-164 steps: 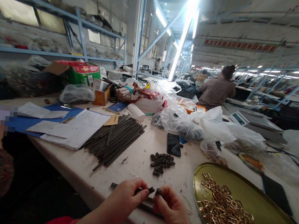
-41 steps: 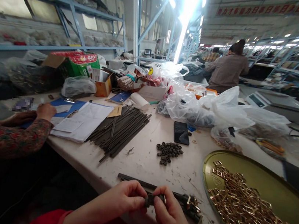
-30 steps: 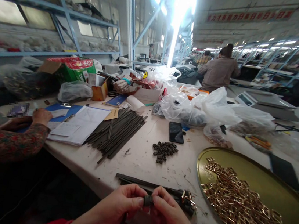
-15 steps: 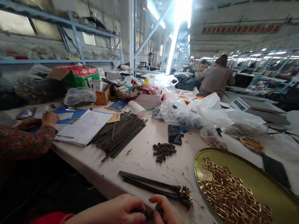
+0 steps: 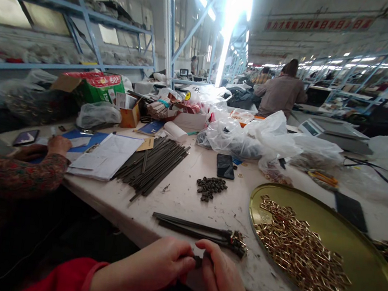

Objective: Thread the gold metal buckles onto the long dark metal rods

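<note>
At the near edge of the white table (image 5: 185, 209), the left hand (image 5: 159, 262) and right hand (image 5: 223, 279) meet over a small dark piece (image 5: 198, 262), and the fingers of both are together, clamped on it from either side. Most of the piece is hidden by the fingertips, and at this distance its exact shape is hard to make out, though it seems to match the small dark loops (image 5: 210, 189) heaped further along the table. For a piece this small, a steady pinch with the fingertips works best, with both hands kept close together and braced near the table so that it cannot twist or drop. Just beyond the hands lie a few long dark strips (image 5: 193, 228) with brass rectangular rings (image 5: 238, 243) bunched at their right end. To the right, a round gold tray (image 5: 356, 245) holds a large heap of brass rectangular rings (image 5: 301, 252). Far left of the hands sits a pile of dark rods (image 5: 151, 166), beside loose papers (image 5: 104, 154). A black phone (image 5: 225, 166) lies toward the far side, in front of plastic bags (image 5: 234, 139). At the left, a co-worker's hand (image 5: 59, 145) rests on the papers.
</note>
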Available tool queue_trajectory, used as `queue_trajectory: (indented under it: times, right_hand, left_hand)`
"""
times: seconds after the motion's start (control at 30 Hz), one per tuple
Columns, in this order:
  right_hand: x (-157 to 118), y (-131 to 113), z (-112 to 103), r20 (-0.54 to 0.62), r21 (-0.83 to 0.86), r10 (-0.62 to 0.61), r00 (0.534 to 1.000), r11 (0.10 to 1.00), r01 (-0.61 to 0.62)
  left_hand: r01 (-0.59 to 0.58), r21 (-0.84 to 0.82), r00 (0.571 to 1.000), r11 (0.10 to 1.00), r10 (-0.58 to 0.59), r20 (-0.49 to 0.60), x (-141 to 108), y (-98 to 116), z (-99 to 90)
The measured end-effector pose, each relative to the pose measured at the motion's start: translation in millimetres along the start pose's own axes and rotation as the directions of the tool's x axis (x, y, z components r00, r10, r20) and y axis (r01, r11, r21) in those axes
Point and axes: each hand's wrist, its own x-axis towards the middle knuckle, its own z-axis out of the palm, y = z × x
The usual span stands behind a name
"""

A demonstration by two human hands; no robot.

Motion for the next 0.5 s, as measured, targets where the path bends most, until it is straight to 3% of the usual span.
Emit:
queue_trajectory:
  times: [0.17,0.33,0.5]
  right_hand:
    - [1.1,5.4,3.2,0.044,-0.055,-0.016,0.999,0.998,0.018]
    - [1.7,9.7,7.0,-0.002,0.008,0.024,1.000,1.000,-0.024]
    - [4.9,8.0,6.5,-0.037,-0.014,-0.020,0.999,1.000,0.019]
  left_hand:
    - [0.060,-0.061,0.995,0.996,-0.055,0.080,6.3,-4.1,5.4]
    - [0.073,-0.005,0.997,0.997,-0.073,0.021,10.0,-5.7,13.0]
    - [-0.011,0.140,1.000,0.990,0.014,-0.022,8.9,1.7,2.5]
